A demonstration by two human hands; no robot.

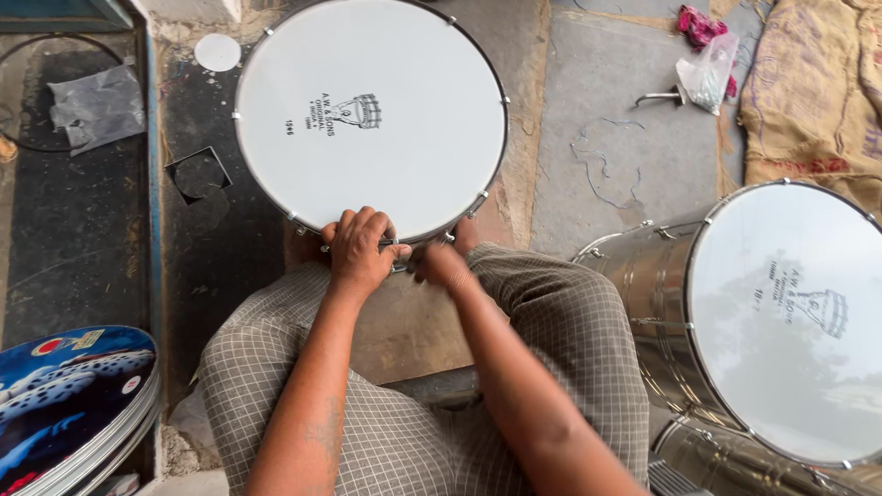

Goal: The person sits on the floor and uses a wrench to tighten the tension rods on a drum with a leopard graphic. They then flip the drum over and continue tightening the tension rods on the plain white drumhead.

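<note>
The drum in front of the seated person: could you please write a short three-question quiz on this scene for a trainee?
1. True or false: both hands, left hand and right hand, are at the near rim of the white-headed drum.
2. What lies at the right edge of the picture? A) a shiny metal drum B) a wooden chair C) a bucket
3. What is stacked at the lower left?

Key:
1. True.
2. A, the shiny metal drum on its side.
3. Printed round discs, blue patterned on top.

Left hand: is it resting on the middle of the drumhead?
No, the left hand grips the near rim of the white drum, beside the right hand.
</note>
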